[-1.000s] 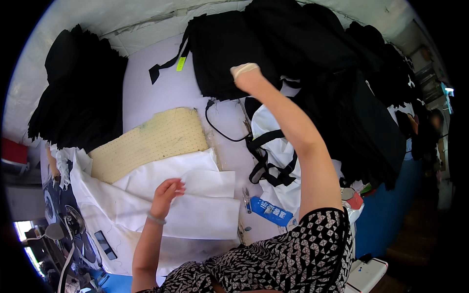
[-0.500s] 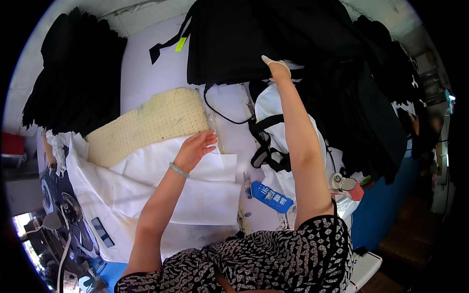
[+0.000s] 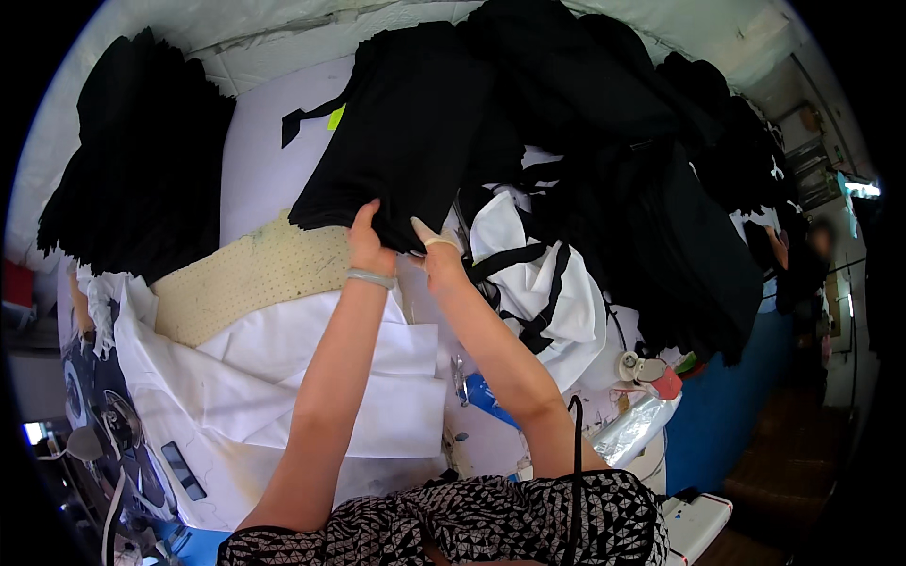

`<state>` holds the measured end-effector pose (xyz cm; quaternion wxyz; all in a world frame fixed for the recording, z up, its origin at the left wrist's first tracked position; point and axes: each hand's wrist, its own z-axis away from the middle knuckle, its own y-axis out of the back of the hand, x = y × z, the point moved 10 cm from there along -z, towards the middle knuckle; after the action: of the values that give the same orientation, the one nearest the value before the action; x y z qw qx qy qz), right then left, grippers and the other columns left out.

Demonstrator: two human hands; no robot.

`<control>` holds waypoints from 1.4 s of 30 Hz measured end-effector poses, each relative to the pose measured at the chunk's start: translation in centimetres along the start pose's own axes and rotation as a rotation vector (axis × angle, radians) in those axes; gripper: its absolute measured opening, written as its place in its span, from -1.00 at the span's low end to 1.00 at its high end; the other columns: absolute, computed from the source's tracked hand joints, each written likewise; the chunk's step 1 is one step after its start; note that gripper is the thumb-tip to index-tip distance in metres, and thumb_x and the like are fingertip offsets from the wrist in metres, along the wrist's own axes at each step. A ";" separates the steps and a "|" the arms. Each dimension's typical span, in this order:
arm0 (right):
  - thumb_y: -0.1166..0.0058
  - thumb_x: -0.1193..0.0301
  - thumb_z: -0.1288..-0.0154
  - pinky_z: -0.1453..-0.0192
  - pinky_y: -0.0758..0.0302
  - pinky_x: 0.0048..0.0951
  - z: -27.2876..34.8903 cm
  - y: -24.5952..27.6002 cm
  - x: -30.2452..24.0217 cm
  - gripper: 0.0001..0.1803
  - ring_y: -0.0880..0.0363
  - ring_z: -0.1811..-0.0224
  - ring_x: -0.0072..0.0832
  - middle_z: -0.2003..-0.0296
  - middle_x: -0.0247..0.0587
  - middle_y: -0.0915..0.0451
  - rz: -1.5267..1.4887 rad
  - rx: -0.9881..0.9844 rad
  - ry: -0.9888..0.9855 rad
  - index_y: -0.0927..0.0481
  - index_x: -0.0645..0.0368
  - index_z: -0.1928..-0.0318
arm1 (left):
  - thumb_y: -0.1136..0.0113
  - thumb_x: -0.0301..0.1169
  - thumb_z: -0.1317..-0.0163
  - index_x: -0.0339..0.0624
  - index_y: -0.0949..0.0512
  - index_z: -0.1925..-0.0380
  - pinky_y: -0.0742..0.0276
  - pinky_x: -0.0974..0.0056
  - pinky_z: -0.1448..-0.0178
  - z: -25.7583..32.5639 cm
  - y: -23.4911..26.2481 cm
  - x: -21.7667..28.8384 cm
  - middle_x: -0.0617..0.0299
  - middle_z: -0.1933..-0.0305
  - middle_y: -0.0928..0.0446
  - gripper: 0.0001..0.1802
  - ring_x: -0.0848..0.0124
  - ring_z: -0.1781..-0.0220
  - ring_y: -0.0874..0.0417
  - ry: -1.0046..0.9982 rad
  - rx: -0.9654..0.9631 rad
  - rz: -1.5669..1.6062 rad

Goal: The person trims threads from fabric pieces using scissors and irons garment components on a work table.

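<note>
A stack of black cloth (image 3: 406, 123) stretches from the back of the table toward me. My left hand (image 3: 371, 247), with a pale bangle at the wrist, grips its near edge, thumb on top and fingers underneath. Close beside it, my right hand (image 3: 439, 255) pinches the same edge; a light covering sits on some of its fingers. Under the left side of the cloth lies a cream perforated pad (image 3: 255, 274). White fabric (image 3: 368, 396) spreads in front of the pad, below my left forearm. A yellow-green tag (image 3: 336, 117) shows at the cloth's left edge.
A tall black fabric pile (image 3: 142, 160) stands at left, more black cloth (image 3: 679, 236) at right. White cloth with black straps (image 3: 547, 302) lies beside my right arm. A blue packet (image 3: 489, 401) is partly covered by that arm. A dark phone-like object (image 3: 183, 472) rests at left.
My right hand has come nearer and left, drawing the black cloth's edge over the pad. My left hand has moved forward from the white fabric and closed on that edge.
</note>
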<state>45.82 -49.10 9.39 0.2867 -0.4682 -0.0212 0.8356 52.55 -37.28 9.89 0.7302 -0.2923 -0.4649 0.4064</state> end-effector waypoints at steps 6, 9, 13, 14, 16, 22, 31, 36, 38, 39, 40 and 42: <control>0.17 -0.13 -0.41 -0.06 -0.41 -0.46 2.0 -1.7 5.3 -0.35 -0.61 0.03 -0.45 0.01 -0.23 -0.64 0.418 -0.355 -0.109 -0.52 0.20 -0.12 | -0.21 -0.62 -0.06 -0.35 -0.44 -0.07 -0.59 0.27 -0.08 4.4 -3.6 15.2 0.08 0.01 -0.57 -0.51 0.28 0.01 -0.62 -0.259 -0.150 -0.512; 0.02 0.07 -0.38 0.05 -0.41 -0.54 8.1 -3.0 1.0 -0.55 -0.61 0.17 -0.50 0.22 -0.28 -0.70 0.497 -0.492 0.195 -0.68 0.21 0.10 | -0.22 -0.52 -0.08 -0.37 -0.44 -0.07 -0.59 0.27 -0.09 10.0 2.0 25.7 0.05 0.00 -0.59 -0.51 0.26 0.07 -0.65 -0.179 -0.040 -0.686; -0.09 0.26 -0.30 0.11 -0.53 -0.37 14.4 -7.0 -3.7 -0.75 -0.64 0.21 -0.33 0.25 -0.22 -0.69 1.000 -0.457 0.846 -0.71 0.15 0.25 | -0.18 -0.39 -0.12 -0.38 -0.48 -0.06 -0.61 0.23 -0.11 21.7 6.0 33.1 0.05 0.05 -0.62 -0.52 0.22 0.10 -0.69 -0.207 0.001 -0.716; -0.11 0.24 -0.25 0.01 -0.51 -0.31 16.0 -9.1 -3.2 -0.75 -0.62 0.10 -0.28 0.13 -0.30 -0.68 1.176 -0.493 1.127 -0.71 0.13 0.25 | -0.17 -0.44 -0.12 -0.37 -0.43 -0.15 -0.60 0.22 -0.13 22.8 11.3 36.3 0.06 0.00 -0.61 -0.46 0.22 0.04 -0.68 -0.081 0.020 -0.815; -0.08 0.18 -0.27 -0.27 -0.33 -0.25 16.7 -11.0 1.8 -0.65 -0.44 -0.20 -0.37 -0.12 -0.34 -0.55 1.422 -0.606 1.429 -0.65 0.09 0.03 | -0.19 -0.41 -0.18 -0.31 -0.40 -0.22 -0.60 0.22 -0.08 23.8 23.8 42.7 0.09 -0.04 -0.60 -0.44 0.22 0.01 -0.67 -0.144 0.091 -1.201; 0.01 0.12 -0.35 -0.48 -0.06 -0.10 11.6 -9.9 10.7 -0.49 -0.24 -0.40 -0.40 -0.31 -0.31 -0.38 1.959 -0.667 1.316 -0.47 0.06 -0.23 | -0.16 -0.15 -0.30 -0.14 -0.28 -0.35 -0.11 -0.10 -0.41 31.4 30.4 34.5 -0.02 -0.38 -0.27 -0.33 0.07 -0.38 -0.30 -0.948 0.948 -2.080; -0.03 0.06 -0.30 -0.47 -0.11 -0.13 7.3 -10.9 8.4 -0.39 -0.16 -0.45 -0.39 -0.38 -0.35 -0.28 1.975 -0.491 1.430 -0.38 -0.03 -0.32 | -0.05 0.03 -0.33 0.09 -0.24 -0.39 0.37 -0.48 -0.40 28.7 29.3 26.8 0.13 -0.57 0.07 -0.33 0.07 -0.60 0.21 -0.754 0.729 -2.059; 0.02 0.08 -0.33 -0.51 0.03 -0.05 8.2 -8.6 8.7 -0.41 -0.14 -0.46 -0.43 -0.39 -0.44 -0.27 1.943 -0.269 1.350 -0.36 -0.08 -0.34 | 0.02 -0.13 -0.39 0.10 -0.36 -0.31 0.30 -0.44 -0.41 24.6 28.2 29.0 0.29 -0.49 -0.17 -0.50 0.26 -0.56 -0.05 -0.969 0.619 -2.301; 0.01 0.13 -0.32 -0.47 -0.04 -0.01 9.2 -8.9 8.7 -0.47 -0.20 -0.43 -0.45 -0.35 -0.42 -0.33 1.951 -0.227 1.404 -0.42 -0.09 -0.28 | -0.05 -0.14 -0.36 0.08 -0.43 -0.25 0.28 -0.41 -0.43 23.8 27.7 30.5 0.29 -0.45 -0.25 -0.53 0.27 -0.53 -0.12 -1.041 0.539 -2.288; 0.00 0.18 -0.31 -0.46 -0.07 -0.01 9.8 -9.2 8.2 -0.51 -0.25 -0.40 -0.43 -0.32 -0.41 -0.38 1.927 -0.225 1.433 -0.46 -0.07 -0.24 | -0.08 -0.14 -0.35 0.07 -0.45 -0.22 0.27 -0.41 -0.43 23.8 27.7 30.8 0.29 -0.44 -0.26 -0.54 0.26 -0.52 -0.13 -0.993 0.550 -2.313; 0.00 0.18 -0.31 -0.46 -0.07 -0.01 10.5 -9.6 8.0 -0.51 -0.25 -0.40 -0.43 -0.32 -0.41 -0.38 1.934 -0.236 1.442 -0.46 -0.07 -0.24 | -0.11 -0.15 -0.33 0.05 -0.48 -0.19 0.27 -0.43 -0.42 24.4 28.9 31.3 0.33 -0.45 -0.25 -0.56 0.27 -0.53 -0.11 -0.906 0.604 -2.256; -0.03 0.26 -0.27 -0.38 -0.19 -0.01 14.9 -11.0 7.5 -0.57 -0.37 -0.31 -0.33 -0.23 -0.37 -0.48 1.845 -0.402 1.567 -0.53 -0.03 -0.15 | -0.11 -0.17 -0.34 -0.04 -0.49 -0.17 -0.07 -0.16 -0.42 30.0 30.1 31.2 0.16 -0.31 -0.42 -0.57 0.20 -0.41 -0.31 -1.003 0.747 -2.025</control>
<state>36.05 -32.69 15.31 -0.5543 -0.7194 0.3677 0.2000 22.82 6.19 11.37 0.4957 0.6303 -0.5710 -0.1759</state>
